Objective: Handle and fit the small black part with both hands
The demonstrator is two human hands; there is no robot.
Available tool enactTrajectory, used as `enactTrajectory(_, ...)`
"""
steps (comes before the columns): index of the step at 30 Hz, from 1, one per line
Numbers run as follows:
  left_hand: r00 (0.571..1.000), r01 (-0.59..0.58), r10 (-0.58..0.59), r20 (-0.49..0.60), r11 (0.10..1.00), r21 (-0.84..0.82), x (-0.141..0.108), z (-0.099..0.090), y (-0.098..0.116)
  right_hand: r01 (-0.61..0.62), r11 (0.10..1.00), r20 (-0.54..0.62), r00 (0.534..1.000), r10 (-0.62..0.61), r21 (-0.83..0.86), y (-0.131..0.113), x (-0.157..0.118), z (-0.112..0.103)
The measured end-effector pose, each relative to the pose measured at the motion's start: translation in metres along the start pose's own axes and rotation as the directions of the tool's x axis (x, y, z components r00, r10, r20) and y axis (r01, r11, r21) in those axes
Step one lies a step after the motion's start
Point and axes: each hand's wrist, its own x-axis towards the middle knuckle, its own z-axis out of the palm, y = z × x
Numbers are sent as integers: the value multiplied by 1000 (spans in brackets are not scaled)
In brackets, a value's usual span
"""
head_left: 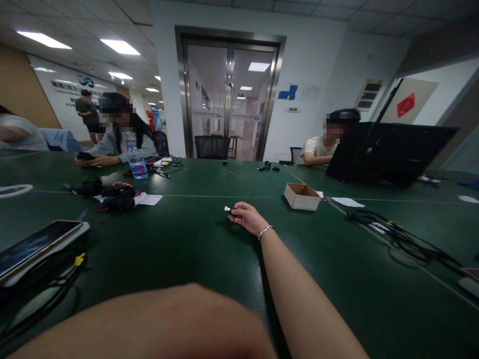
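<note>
My right hand [249, 218], a silver bracelet at its wrist, reaches out over the middle of the green table. Its fingers are pinched around a small dark piece with a shiny metal end [227, 209], which points left and resembles a USB plug. Most of that piece's body is covered by the fingers. Very near the camera, my left arm [160, 324] crosses the bottom of the view, blurred. The left hand's fingers cannot be seen. To the right of my right hand stands an open cardboard box [302, 202].
Several small black pieces [267, 167] lie farther back. A phone [41, 244] and cables are at left, near a black tangled bundle [116, 197] and a water bottle [137, 162]. Black cables [404, 237] and a monitor [389, 154] occupy the right. Two people sit across the table.
</note>
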Motion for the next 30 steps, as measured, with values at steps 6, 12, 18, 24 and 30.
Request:
enactTrajectory(6,994,113,-103,-46,939,324,115,-33,-47,28,998,5,1000,-28,53,2,2,0)
enactTrajectory(12,927,367,-281,-248,811,456,166,-23,-155,9,998,-42,999,-7,59,3,7,-2)
enactTrajectory(18,856,464,-393,-336,871,162,163,-12,-189,39,999,-132,991,-38,6,3,10,1)
enactTrajectory(24,839,489,-398,-371,851,192,156,-12,-184,28,997,-102,994,-35,-68,2,8,3)
enactTrajectory(30,840,483,-377,-389,847,223,154,-10,-180,72,997,-36,997,-73,-30,0,5,3)
